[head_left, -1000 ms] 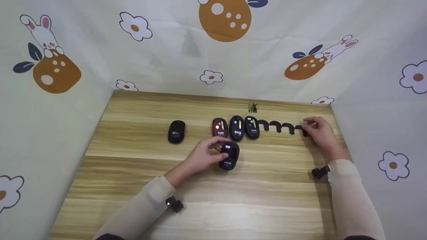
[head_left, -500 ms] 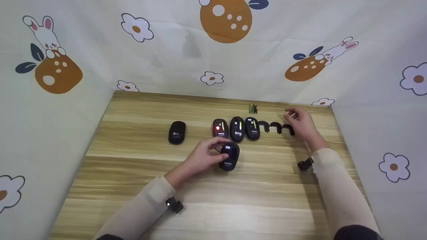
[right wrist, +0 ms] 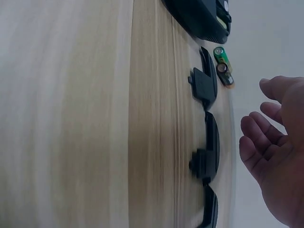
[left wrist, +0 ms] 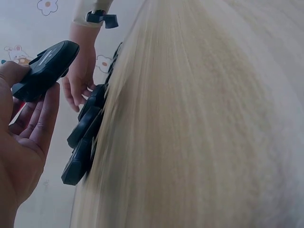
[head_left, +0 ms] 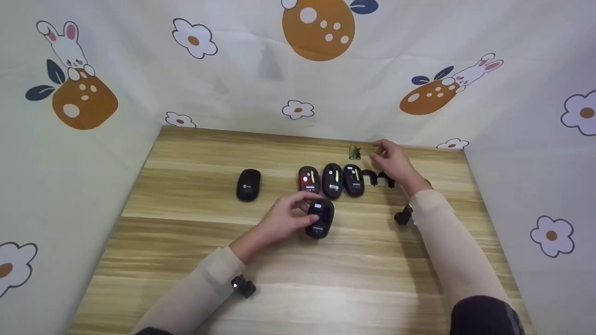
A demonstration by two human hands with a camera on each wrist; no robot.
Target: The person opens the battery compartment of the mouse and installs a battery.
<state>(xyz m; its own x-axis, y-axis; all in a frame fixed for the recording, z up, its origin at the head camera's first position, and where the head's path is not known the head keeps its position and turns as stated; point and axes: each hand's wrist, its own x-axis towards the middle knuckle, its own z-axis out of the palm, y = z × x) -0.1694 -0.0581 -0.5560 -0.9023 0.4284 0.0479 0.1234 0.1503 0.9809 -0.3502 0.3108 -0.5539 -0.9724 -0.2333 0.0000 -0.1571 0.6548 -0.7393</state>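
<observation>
My left hand grips a black computer mouse with its underside up, thumb on the base and fingers round the far side; its battery slot looks dark. In the left wrist view the same mouse is held off the table. My right hand hovers over the row of black battery covers, fingers loosely bent, holding nothing. Just left of its fingertips lie two batteries. The right wrist view shows that hand apart from both the batteries and the covers.
Behind the held mouse, three upturned mice stand side by side with batteries in their slots; the leftmost glows red. Another mouse sits right side up at the left. Patterned cloth walls in the wooden table.
My right hand has moved left from the rightmost battery cover, across the row towards the batteries. My left hand and its mouse have stayed in place.
</observation>
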